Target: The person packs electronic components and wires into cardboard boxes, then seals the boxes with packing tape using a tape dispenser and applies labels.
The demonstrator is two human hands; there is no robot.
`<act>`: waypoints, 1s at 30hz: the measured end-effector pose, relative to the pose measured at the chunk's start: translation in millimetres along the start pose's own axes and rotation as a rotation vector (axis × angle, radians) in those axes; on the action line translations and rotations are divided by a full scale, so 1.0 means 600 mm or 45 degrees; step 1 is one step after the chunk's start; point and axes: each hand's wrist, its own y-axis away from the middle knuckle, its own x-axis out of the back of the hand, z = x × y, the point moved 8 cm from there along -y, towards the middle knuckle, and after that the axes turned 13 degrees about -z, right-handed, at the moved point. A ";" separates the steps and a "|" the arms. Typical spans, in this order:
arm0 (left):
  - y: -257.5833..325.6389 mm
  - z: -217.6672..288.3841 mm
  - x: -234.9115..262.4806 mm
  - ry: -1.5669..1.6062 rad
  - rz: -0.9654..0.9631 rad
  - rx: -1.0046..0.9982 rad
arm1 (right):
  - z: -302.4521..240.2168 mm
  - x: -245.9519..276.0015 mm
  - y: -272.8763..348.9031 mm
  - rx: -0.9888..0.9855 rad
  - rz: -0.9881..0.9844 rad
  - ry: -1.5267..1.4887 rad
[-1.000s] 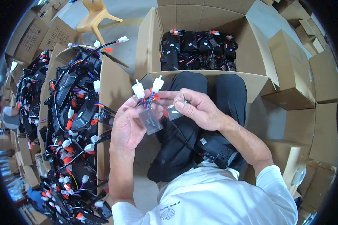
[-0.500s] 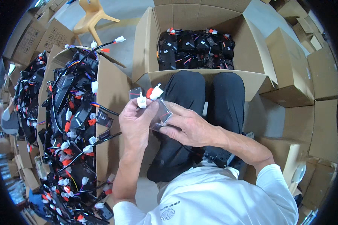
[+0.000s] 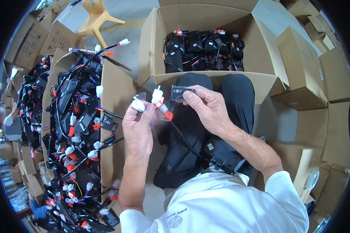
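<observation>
My left hand (image 3: 137, 130) is closed in a pinch on white plug connectors (image 3: 138, 104). Another white connector (image 3: 157, 97) and a red-orange one (image 3: 168, 115) stick out beside its fingers. A black cable (image 3: 184, 141) runs from there to a black box-shaped electrical unit (image 3: 226, 158) on my lap. Between the thumb and fingers of my right hand (image 3: 210, 108) is a small dark card (image 3: 178, 93) with clear edges, held apart from the connectors. A second small dark, clear-edged piece (image 3: 142, 95) shows behind my left fingertips, partly hidden.
To my left, a tall carton (image 3: 114, 89) is heaped with black units, cables and white and red connectors. Ahead, an open carton (image 3: 217, 76) holds black units in rows. More cartons (image 3: 299, 70) stand on the right. A yellow chair (image 3: 95, 19) is at the far left.
My right hand has moved up and away from my left, taking the small dark card with it. The connectors and cable at my left hand are now more exposed.
</observation>
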 end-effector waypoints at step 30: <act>-0.007 0.004 -0.007 0.326 -0.027 0.215 | -0.085 -0.111 0.049 0.671 -0.154 1.267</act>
